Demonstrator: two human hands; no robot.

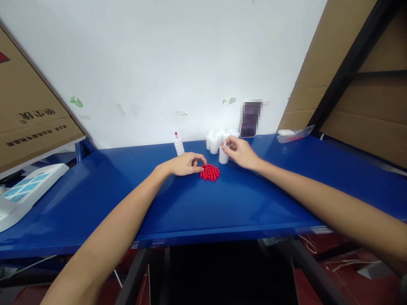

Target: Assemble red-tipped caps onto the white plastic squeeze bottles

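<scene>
Small red caps (pixel 210 173) stand in a tight cluster on the blue tabletop. At the cluster's left edge, my left hand (pixel 187 164) has its thumb and index finger closed around one of the outer caps. My right hand (pixel 241 152) grips a white squeeze bottle (pixel 223 156) near its narrow top, and the bottle looks upright, at or just above the table. Several more white bottles (pixel 214 145) are grouped behind it. Beyond my left hand, by the wall, a white bottle with a red tip (pixel 178 144) is standing.
A phone (pixel 249 120) leans against the white wall. To its right lies a clear plastic bag (pixel 295 134) with something red inside. A white device with blue panels (pixel 30 190) sits at the far left, under a large cardboard box (pixel 34 106). The blue table's front edge (pixel 222 235) runs before me.
</scene>
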